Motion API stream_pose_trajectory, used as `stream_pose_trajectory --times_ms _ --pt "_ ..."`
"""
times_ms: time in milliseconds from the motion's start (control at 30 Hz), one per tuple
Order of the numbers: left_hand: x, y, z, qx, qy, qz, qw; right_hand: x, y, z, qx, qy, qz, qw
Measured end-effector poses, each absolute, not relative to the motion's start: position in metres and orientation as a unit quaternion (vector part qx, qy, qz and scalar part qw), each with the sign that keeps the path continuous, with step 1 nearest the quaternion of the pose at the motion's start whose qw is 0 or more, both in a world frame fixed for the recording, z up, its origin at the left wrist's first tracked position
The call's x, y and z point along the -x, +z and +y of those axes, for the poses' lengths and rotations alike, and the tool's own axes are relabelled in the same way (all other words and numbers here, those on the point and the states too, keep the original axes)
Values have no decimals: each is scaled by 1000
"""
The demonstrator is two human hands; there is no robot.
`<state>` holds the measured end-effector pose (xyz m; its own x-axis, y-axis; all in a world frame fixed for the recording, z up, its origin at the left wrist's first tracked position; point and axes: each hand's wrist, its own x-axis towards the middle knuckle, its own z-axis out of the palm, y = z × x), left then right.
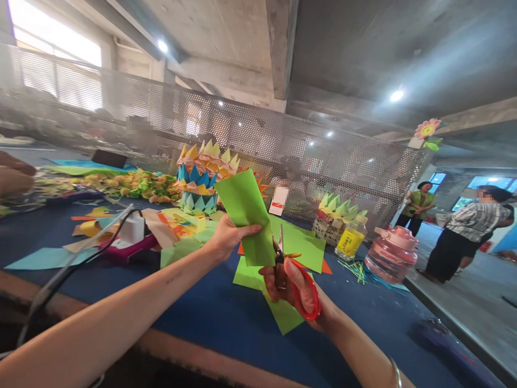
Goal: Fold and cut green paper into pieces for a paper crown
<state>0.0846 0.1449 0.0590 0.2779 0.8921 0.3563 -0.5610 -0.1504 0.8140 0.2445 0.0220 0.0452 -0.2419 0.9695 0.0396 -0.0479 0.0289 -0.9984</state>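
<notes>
My left hand [231,235] pinches a sheet of green paper [247,202] by its edge, thumb in front, holding it up above the table. The sheet shows a crease across its middle. In my right hand [293,285] is a pair of scissors with red handles [315,302], my fingers through the loops. The scissor blades stand apart at the right edge of the green sheet; whether they touch it I cannot tell. Below and behind lie more green sheets [288,318] on the blue tabletop [181,323], with a bit of orange paper showing.
Folded-paper rings [197,186] stand at the back beside a heap of small folded pieces [141,184]. A yellow-labelled bottle [350,240], a pink jug [391,253] and thin paper strips stand or lie to the right. A cable [76,264] crosses at left. Two people stand beyond.
</notes>
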Motion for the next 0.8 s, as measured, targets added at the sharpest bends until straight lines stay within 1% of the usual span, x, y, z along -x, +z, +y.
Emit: stream_pose_trajectory --times_ms 100,367,467,800 --pt "-83 61 143 -499 545 170 652 -247 42 23 395 588 -552 440" --pt "-79 64 139 -509 453 172 711 -251 34 27 358 550 -613 439" --pt "-80 61 140 -510 438 175 720 -253 31 29 361 544 -610 448" --pt "-78 62 144 -499 429 169 734 -251 37 25 354 533 -635 431"
